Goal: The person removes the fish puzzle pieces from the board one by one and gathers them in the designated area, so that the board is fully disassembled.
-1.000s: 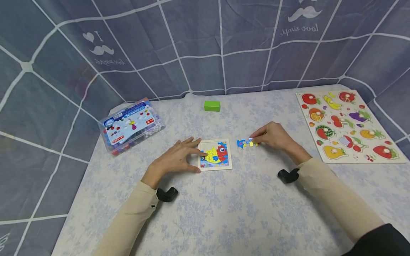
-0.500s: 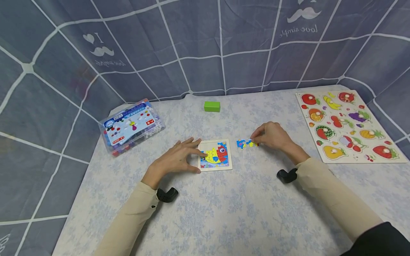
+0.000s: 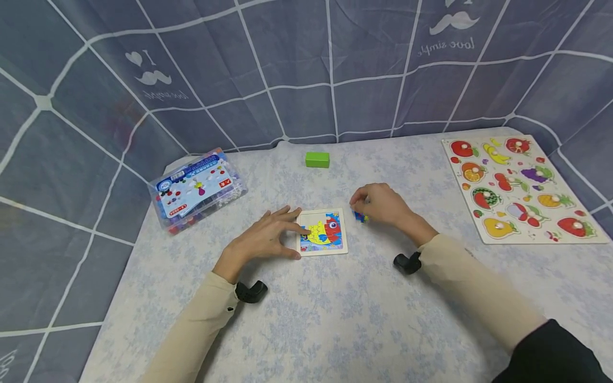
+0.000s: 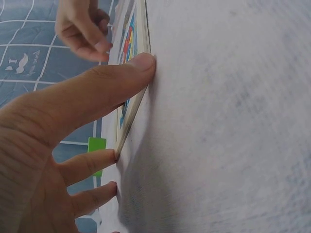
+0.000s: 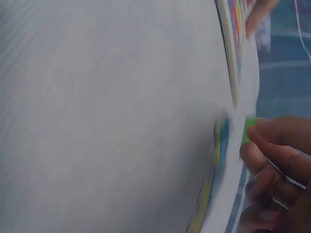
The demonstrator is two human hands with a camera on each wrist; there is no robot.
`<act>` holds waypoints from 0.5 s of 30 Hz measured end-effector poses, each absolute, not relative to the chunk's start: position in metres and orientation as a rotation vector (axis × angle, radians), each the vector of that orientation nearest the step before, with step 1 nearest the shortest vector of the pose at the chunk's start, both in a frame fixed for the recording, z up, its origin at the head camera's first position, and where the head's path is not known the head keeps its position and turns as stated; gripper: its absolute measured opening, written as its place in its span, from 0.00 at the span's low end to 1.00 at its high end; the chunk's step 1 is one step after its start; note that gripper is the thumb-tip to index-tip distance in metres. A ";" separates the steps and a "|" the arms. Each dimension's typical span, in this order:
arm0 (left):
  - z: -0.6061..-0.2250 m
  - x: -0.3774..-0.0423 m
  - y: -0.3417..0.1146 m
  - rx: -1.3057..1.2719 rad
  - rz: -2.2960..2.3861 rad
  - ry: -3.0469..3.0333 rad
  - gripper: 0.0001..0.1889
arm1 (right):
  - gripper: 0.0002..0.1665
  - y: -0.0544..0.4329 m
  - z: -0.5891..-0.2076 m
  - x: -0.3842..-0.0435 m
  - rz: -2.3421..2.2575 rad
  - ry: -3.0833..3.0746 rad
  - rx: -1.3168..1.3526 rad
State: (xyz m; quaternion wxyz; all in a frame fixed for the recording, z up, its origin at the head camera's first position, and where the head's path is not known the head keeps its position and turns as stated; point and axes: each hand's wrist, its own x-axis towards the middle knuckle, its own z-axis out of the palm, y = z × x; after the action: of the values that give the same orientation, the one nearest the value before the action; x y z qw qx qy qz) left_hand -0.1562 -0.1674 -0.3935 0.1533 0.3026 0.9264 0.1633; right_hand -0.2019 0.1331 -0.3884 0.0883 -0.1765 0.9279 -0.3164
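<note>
**R hand [image 3: 383,204] shifts toward tray [image 3: 314,218], L hand [image 3: 263,234] stays put**

Vs. approx. 1 sec ago, R hand is further L: it's now over the loose puzzle pcs [image 3: 360,217], hiding most of the row, rather than at the row's R end. Its fingers are curled, thumb close to index; can't tell if a pc is pinched (R wrist view blurred).

L hand unchanged: fingers spread, thumb on tray's near L corner, index reaching over the fish pic. Looks like it's there to steady.

Tray lies flat mid-worktop [image 3: 306,319]; pcs sit just R of it, not touching. Pale base shows at upper L, so fill prob. incomplete: pcs outside still to go in, I'd judge.
</note>
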 end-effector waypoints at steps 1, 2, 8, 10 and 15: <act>-0.394 -0.156 -0.168 0.865 0.470 2.656 0.31 | 0.09 0.126 -0.389 -0.202 -0.926 2.756 -0.540; -0.394 -0.156 -0.168 0.862 0.471 2.655 0.30 | 0.09 0.119 -0.389 -0.202 -0.908 2.750 -0.550; -0.396 -0.156 -0.168 0.870 0.480 2.653 0.30 | 0.09 0.086 -0.391 -0.203 -0.806 2.725 -0.527; -0.396 -0.157 -0.168 0.874 0.482 2.653 0.30 | 0.09 0.079 -0.390 -0.203 -0.780 2.722 -0.500; -0.394 -0.156 -0.169 0.887 0.472 2.658 0.30 | 0.09 0.070 -0.387 -0.204 -0.724 2.709 -0.456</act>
State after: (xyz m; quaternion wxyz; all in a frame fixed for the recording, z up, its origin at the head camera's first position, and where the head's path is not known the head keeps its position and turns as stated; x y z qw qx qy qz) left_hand -0.1563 -0.1689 -0.3942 0.1496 0.3087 0.9248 0.1643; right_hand -0.2039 0.0695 -0.3866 0.1499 -0.1588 0.9428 -0.2519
